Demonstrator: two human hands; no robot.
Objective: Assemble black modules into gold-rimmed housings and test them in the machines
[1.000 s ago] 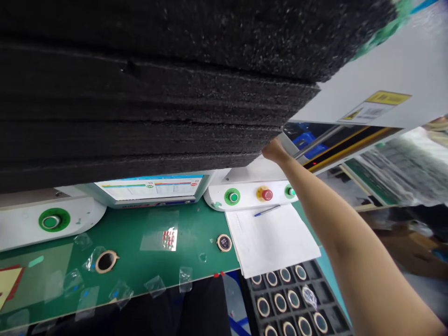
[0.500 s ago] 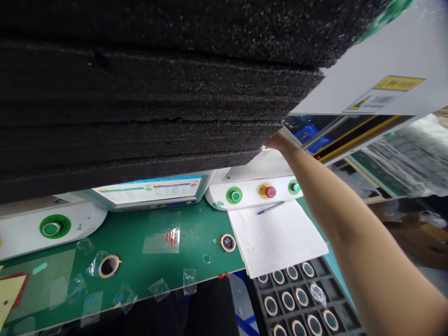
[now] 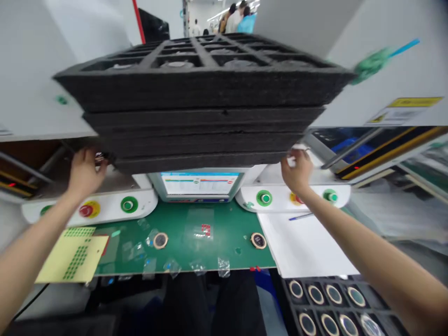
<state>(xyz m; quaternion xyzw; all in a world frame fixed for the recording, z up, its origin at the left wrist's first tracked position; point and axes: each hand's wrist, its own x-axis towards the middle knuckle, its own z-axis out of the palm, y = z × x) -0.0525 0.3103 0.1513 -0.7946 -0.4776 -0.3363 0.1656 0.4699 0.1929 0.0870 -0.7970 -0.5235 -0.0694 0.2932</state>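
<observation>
My left hand (image 3: pixel 85 171) reaches forward on the left, beside the lower corner of a stack of black foam trays (image 3: pixel 206 112). Its fingers are curled, and a small dark, shiny bit shows at the fingertips. On the other side of the stack, my right hand (image 3: pixel 297 171) has thumb and finger pinched together. A pale patch shows between them, but I cannot make out what it is. The top tray has compartments with round pieces in them. Two round pieces with copper-coloured rims, a left one (image 3: pixel 160 240) and a right one (image 3: pixel 258 240), lie on the green mat (image 3: pixel 224 219).
A screen (image 3: pixel 201 183) stands under the stack. White panels carry green buttons (image 3: pixel 129 204) and a red stop button (image 3: pixel 86 210). Paper sheets (image 3: pixel 304 247) with a pen (image 3: pixel 301 216) lie right, yellow sticker sheets (image 3: pixel 70 256) left. Below right is another black tray (image 3: pixel 304 303) of round pieces.
The view has drawn back and tilted up from the foam stack. My left hand and arm have come into view. My right hand, mostly hidden behind the stack before, now shows beside it.
</observation>
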